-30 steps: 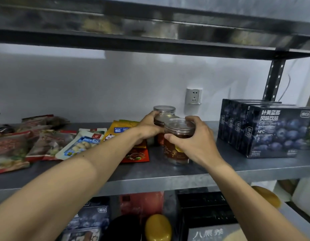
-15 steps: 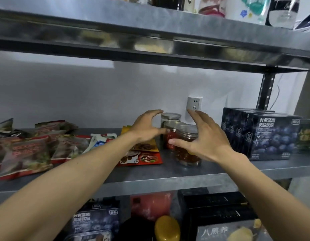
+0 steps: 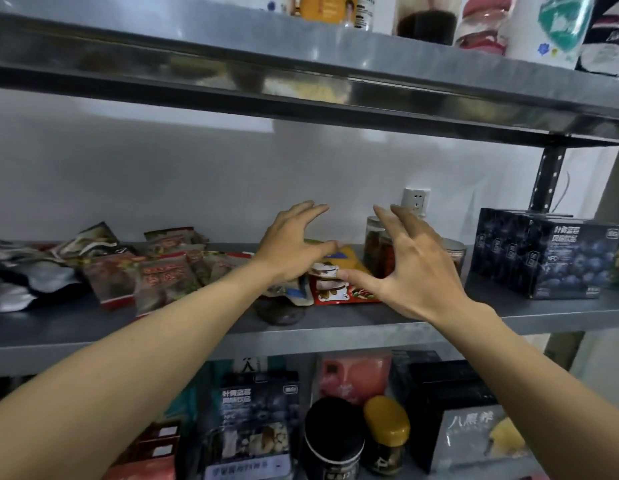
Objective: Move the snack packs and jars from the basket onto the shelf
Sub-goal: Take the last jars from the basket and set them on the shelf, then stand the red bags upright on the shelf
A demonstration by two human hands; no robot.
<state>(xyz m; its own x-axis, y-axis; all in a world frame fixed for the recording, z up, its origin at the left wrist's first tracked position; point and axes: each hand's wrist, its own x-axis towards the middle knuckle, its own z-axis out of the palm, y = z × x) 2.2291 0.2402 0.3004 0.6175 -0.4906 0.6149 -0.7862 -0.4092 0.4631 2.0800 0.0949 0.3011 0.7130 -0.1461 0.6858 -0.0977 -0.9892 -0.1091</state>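
Note:
Both my hands hover over the middle metal shelf point(image 3: 336, 327) with fingers spread and nothing in them. My left hand point(image 3: 292, 249) is above the yellow and red snack packs point(image 3: 339, 285). My right hand point(image 3: 413, 268) is in front of the clear jars point(image 3: 377, 247), hiding most of them; one jar's lid edge point(image 3: 455, 252) shows to its right. Several more snack packs point(image 3: 162, 275) lie across the left part of the shelf. No basket is in view.
Dark blueberry drink boxes point(image 3: 543, 252) stand at the shelf's right end beside an upright post point(image 3: 547, 178). A wall socket point(image 3: 415, 200) sits behind the jars. The shelf above holds bottles and packs; the shelf below holds boxes and jars point(image 3: 386, 434).
Both hands have let go of the jars, opened and drawn back from them. The view has tilted upward, so the upper shelf's contents show.

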